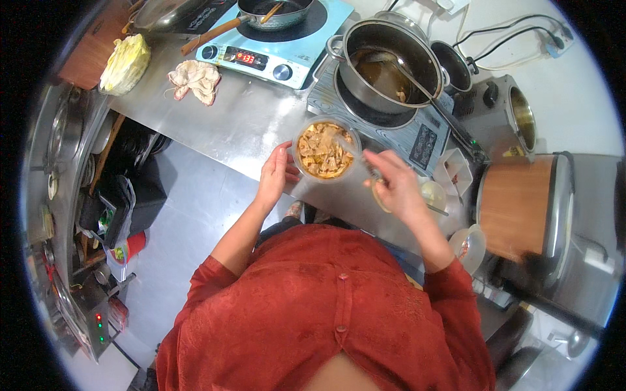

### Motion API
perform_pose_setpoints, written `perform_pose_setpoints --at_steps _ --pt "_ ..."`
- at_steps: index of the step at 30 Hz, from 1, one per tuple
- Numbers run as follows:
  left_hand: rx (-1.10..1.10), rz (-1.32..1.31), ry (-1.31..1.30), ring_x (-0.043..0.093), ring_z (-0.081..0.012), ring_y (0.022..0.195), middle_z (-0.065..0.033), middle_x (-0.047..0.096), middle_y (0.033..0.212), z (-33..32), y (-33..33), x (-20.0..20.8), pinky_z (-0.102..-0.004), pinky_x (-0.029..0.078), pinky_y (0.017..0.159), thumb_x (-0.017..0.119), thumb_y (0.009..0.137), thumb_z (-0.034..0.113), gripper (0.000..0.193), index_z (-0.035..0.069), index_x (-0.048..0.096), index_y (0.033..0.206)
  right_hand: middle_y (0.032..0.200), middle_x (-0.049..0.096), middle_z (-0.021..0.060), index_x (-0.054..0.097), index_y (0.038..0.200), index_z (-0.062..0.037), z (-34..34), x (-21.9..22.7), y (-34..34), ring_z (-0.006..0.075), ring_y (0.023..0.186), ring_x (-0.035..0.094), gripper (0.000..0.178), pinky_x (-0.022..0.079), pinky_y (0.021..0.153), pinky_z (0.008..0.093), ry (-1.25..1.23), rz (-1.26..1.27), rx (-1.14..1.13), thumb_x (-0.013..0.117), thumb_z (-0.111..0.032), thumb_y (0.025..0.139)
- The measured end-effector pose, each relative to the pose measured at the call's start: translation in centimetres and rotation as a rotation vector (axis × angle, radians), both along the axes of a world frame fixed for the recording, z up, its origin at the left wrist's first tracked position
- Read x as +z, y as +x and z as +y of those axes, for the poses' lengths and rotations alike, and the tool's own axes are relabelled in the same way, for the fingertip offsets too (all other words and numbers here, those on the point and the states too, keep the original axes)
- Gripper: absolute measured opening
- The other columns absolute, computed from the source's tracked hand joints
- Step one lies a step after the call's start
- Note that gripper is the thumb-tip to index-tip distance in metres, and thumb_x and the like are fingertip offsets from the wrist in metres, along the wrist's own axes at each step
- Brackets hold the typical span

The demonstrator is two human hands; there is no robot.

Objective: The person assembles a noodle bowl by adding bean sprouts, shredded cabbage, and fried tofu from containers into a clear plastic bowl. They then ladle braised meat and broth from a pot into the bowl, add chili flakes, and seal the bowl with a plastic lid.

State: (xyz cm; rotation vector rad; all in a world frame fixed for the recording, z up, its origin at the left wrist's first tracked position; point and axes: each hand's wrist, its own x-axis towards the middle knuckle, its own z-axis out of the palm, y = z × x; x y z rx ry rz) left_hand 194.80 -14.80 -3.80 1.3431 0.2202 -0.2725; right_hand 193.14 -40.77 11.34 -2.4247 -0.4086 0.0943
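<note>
A clear round plastic bowl (353, 171) stands near the front edge of the metal counter. Sliced meat (323, 142) in brown broth fills it. My left hand (277, 173) rests against the bowl's left side, fingers curled at its wall and thumb up by the rim. Over the right rim, my right hand (396, 184) grips what look like scissors (376, 174). A yellowish handle loop shows under the fingers. Their metal end is smeared by motion above the meat, so I cannot tell whether it touches.
Behind the bowl, a steel pot (385, 104) with a ladle sits on a patterned induction cooker (420, 133). A frying pan (277, 16) is on a blue cooker (297, 55). Left are a cloth (195, 81) and cabbage (125, 65); right, small containers (453, 171) and a wood-coloured cooker (518, 205).
</note>
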Motion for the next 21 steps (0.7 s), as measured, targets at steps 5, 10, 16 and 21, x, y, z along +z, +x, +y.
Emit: perform_pose_setpoints --at_steps 5,10,16,21 --pt "-0.106 0.15 0.108 0.061 -0.0154 0.059 -0.0129 0.061 0.1 -1.7 0.7 0.9 -0.0284 0.054 0.051 0.035 0.102 0.055 0.062 0.001 0.052 0.128 0.106 0.06 0.0125 0.06 0.124 -0.0065 -2.0 5.3 5.5 0.0333 0.09 0.063 0.048 0.052 0.076 0.0408 -0.103 -0.241 -0.212 0.076 -0.015 0.079" --pt "-0.217 0.091 0.495 0.065 -0.0318 0.08 -0.0229 0.062 0.105 -2.3 2.6 1.9 -0.0384 0.054 0.071 0.032 0.102 0.055 0.064 -0.001 0.054 0.124 0.104 0.061 0.0122 0.062 0.121 -0.0073 -3.0 8.4 7.0 0.0339 0.094 0.063 0.052 0.052 0.079 0.0413 -0.438 -0.164 -0.166 0.079 -0.025 0.076" --pt "-0.173 -0.031 0.539 0.051 -0.0379 0.122 -0.027 0.06 0.12 -3.5 2.1 1.8 -0.0419 0.037 0.106 0.031 0.103 0.052 0.066 -0.005 0.051 0.13 0.097 0.062 0.0116 0.063 0.121 -0.0067 -1.6 4.2 2.8 0.0308 0.094 0.063 0.051 0.051 0.079 0.0394 -0.328 0.19 0.062 0.078 -0.023 0.076" --pt "-0.036 -0.015 0.202 0.051 -0.0302 0.123 -0.0226 0.056 0.131 -4.5 1.0 1.8 -0.0348 0.035 0.108 0.033 0.104 0.05 0.065 -0.007 0.049 0.133 0.102 0.063 0.0135 0.062 0.123 -0.0059 0.6 0.4 0.8 0.0338 0.095 0.063 0.053 0.05 0.081 0.0407 -0.337 0.291 -0.011 0.077 -0.026 0.077"
